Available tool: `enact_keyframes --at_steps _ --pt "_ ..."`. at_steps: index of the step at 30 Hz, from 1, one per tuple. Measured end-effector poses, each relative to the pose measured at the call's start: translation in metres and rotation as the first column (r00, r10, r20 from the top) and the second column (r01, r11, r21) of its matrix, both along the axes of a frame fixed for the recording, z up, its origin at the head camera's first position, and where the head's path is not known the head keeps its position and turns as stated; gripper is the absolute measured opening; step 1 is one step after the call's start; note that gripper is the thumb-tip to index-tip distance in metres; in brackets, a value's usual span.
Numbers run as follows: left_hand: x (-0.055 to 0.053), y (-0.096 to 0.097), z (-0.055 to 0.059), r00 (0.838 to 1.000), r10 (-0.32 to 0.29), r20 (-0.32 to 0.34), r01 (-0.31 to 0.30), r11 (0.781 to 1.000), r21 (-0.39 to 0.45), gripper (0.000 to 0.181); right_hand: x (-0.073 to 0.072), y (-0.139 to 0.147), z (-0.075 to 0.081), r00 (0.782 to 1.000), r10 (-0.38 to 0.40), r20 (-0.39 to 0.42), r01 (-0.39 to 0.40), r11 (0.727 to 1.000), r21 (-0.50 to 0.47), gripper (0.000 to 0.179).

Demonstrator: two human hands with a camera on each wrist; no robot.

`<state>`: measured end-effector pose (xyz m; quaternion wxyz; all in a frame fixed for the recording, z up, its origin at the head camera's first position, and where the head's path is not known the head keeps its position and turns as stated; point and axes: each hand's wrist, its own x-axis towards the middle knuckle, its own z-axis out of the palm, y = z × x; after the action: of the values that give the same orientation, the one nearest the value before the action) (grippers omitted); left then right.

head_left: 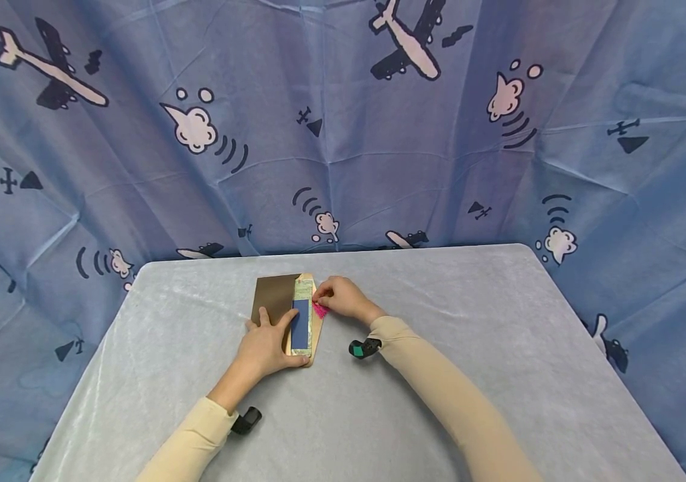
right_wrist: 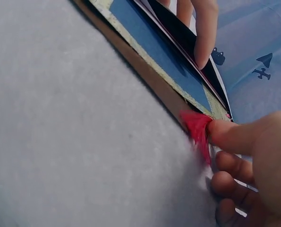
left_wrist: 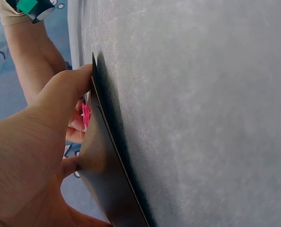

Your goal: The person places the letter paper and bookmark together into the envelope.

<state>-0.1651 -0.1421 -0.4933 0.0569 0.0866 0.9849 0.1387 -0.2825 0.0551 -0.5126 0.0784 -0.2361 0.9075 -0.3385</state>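
Note:
A flat brown paper folder (head_left: 275, 292) lies on the table with a tan flap along its right side. Over the flap is a long blue strip (head_left: 301, 325) with a patterned green border. My left hand (head_left: 264, 345) holds the folder, thumb at the near edge and fingers spread over the brown face. In the left wrist view the brown face (left_wrist: 109, 175) shows under that hand. My right hand (head_left: 346, 298) is at the folder's right edge, pinching a bright pink tassel (right_wrist: 197, 132) by the strip's border. Whether the tassel is joined to the strip is hidden by my fingertips.
The table (head_left: 469, 301) has a pale grey cloth cover. Behind it hangs a blue curtain (head_left: 343, 134) printed with airplanes and clouds. A black device (head_left: 364, 347) sits on my right wrist and another (head_left: 246, 421) on my left.

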Motion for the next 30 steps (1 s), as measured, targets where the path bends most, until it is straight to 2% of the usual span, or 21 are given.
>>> enact_keyframes --at_steps 7,15,17,25,30 --pt "-0.0004 0.0000 -0.0008 1.000 0.000 0.006 0.000 1.000 -0.007 0.107 0.0006 -0.0020 -0.0037 1.000 0.004 0.004 -0.004 1.000 -0.001 0.012" --pt "-0.0008 -0.0005 -0.0003 1.000 -0.008 0.005 0.008 1.000 -0.009 0.107 0.0018 -0.0050 -0.0031 0.999 -0.033 -0.002 0.033 0.998 0.052 0.050" --pt "-0.0007 -0.0005 0.0000 1.000 -0.011 0.003 0.011 1.000 -0.011 0.107 0.0020 -0.0056 -0.0025 0.999 -0.030 -0.011 0.031 0.997 0.064 0.054" --pt "-0.0006 -0.0008 0.0013 1.000 -0.003 0.011 0.003 1.000 -0.008 0.106 0.0015 -0.0049 -0.0025 0.998 -0.014 -0.054 0.016 0.999 0.036 0.026" --pt "0.0000 -0.0012 0.0014 1.000 -0.003 0.008 0.003 1.000 -0.007 0.107 0.0013 -0.0069 -0.0032 0.993 -0.081 -0.091 0.083 0.996 0.013 0.009"
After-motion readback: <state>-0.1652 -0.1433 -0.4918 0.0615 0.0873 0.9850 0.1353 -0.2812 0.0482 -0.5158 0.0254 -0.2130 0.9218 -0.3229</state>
